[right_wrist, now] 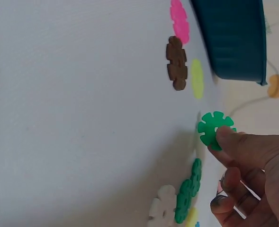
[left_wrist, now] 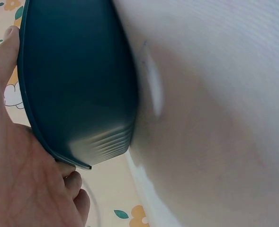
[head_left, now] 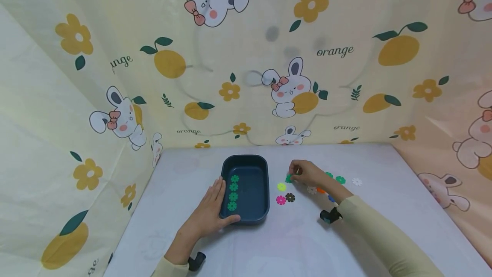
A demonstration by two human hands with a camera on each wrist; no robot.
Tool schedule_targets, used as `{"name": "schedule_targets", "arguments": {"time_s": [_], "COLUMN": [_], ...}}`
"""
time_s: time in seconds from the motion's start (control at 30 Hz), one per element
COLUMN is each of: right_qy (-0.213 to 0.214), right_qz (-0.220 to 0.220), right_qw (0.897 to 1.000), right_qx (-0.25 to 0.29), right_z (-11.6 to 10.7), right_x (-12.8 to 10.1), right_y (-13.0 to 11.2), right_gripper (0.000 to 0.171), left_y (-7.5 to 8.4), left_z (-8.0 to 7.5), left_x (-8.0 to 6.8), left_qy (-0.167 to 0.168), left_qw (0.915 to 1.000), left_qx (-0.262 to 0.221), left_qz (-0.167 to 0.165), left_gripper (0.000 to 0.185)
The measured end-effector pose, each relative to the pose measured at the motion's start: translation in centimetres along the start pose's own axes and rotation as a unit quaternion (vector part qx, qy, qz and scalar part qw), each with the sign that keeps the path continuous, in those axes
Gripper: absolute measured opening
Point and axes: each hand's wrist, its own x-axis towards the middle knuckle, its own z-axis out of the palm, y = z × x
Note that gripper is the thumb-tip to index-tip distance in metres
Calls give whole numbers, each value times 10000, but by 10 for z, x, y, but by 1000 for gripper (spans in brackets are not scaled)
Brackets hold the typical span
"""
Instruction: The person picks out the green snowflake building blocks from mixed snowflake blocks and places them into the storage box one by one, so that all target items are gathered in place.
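Probably light, stiff and best taken by its edge, the green notched disc (right_wrist: pixel 208 127) sat pinched in the right hand (head_left: pixel 309 174); the left hand's (head_left: pixel 209 208) extended fingers braced the dark-blue tray (head_left: pixel 251 191).

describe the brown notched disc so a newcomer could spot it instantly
Find the dark blue tray on the pale table. Right of its near half lies a pink disc; immediately right of that is the brown disc, the only brown one visible.
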Motion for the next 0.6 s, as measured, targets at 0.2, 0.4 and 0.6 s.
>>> {"name": "schedule_targets", "arguments": {"time_s": [0.2, 0.4, 0.6], "right_qy": [68, 159, 354], "right_qz": [-145, -192, -294], "right_qw": [9997, 9990, 9976], "right_qx": [164, 363, 523], "right_z": [-4, -6, -9], "right_x": [-1, -1, 0], "right_y": [0, -4, -21], "right_gripper": [10, 8, 7], "left_y": [0, -1, 0], "left_z": [1, 2, 2], "left_x": [0, 1, 2], "left_qy": [1, -75, -57], "left_qw": [10000, 9999, 9999], "left_qx": [-22, -7, 63], "left_qz": [-3, -74, -109], "left_gripper": [124, 127, 126]}}
